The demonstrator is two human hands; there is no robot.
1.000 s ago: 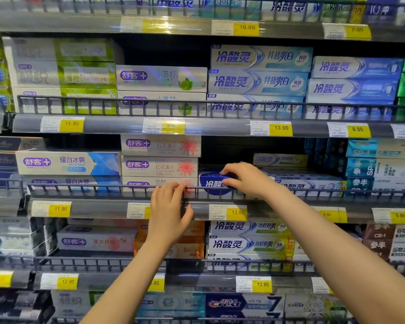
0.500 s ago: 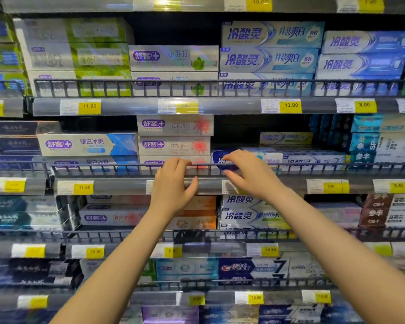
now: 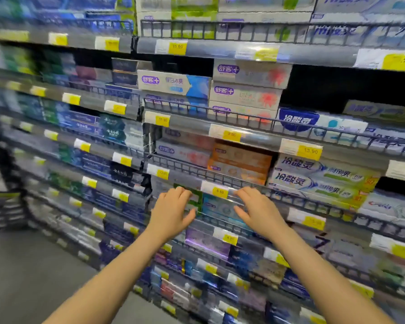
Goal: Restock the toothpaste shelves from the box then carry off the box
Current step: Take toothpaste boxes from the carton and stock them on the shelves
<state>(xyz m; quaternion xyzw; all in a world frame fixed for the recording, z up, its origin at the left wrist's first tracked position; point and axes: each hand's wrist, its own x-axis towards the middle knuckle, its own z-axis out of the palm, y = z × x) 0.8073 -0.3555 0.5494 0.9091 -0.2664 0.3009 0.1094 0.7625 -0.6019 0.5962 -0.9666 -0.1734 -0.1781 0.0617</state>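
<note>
My left hand (image 3: 171, 210) is raised in front of the shelves (image 3: 243, 136), fingers loosely spread and slightly bent, holding nothing. My right hand (image 3: 258, 210) is beside it at the same height, fingers likewise relaxed and apart, holding nothing. Both hands are level with the rail that carries the 6.60 tag (image 3: 220, 192); the fingertips of both lie at or just in front of that rail, and motion blur prevents me from telling whether they touch it.

The toothpaste boxes lie flat on the shelves, long axes parallel to each shelf's front edge, printed long faces toward me. Behind the wire guard of the shelf above my hands, a blue-and-white carton (image 3: 318, 123) lies at the front edge with its dark blue logo end to the left. To its left, three white cartons with red marks (image 3: 248, 92) are stacked, purple logos at their left ends. Left of that stack lies a white-and-blue carton (image 3: 173, 84), same orientation.

One shelf lower, orange cartons (image 3: 240, 163) are stacked at the front edge, with light blue and yellow cartons (image 3: 320, 181) to their right. Between my hands, a pale blue carton (image 3: 216, 208) sits behind the rail, long axis along the edge.

The left bay of shelving is heavily blurred. Grey floor (image 3: 33, 265) shows at lower left.
</note>
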